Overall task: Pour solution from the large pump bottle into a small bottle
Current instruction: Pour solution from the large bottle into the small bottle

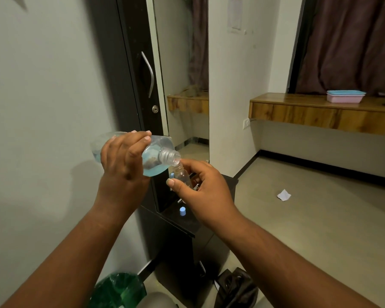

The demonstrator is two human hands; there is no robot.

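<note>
A: What worries me is the mouths. The large pump bottle (151,155), pump head off and bare threaded neck showing, is tipped nearly flat with its neck at about four o'clock, touching or just above the mouth of the small bottle (183,174). That opening is narrow. If I tilt further or my wrist drifts, I judge the blue solution will run down the outside and onto the dark counter (182,221) below.

B: How are you holding them?

A: My left hand (122,161) is wrapped over the big bottle's body, fingers curled round it, firmly gripping. My right hand (203,185) pinches the small bottle between thumb and fingers, held in the air, leaning a little toward the big one. If that pinch slips on wet plastic, it drops.

B: And the big bottle itself?

A: Clear plastic, pale blue liquid pooled along its lower side, roughly a third full by my guess. The small one is clear and looks nearly empty; I can't tell whether a stream is flowing yet.

B: Around them?

A: A small blue cap (182,211) stands on the counter at six o'clock from the bottles, a mirror behind, and a green bin (118,290) down on the floor.
</note>
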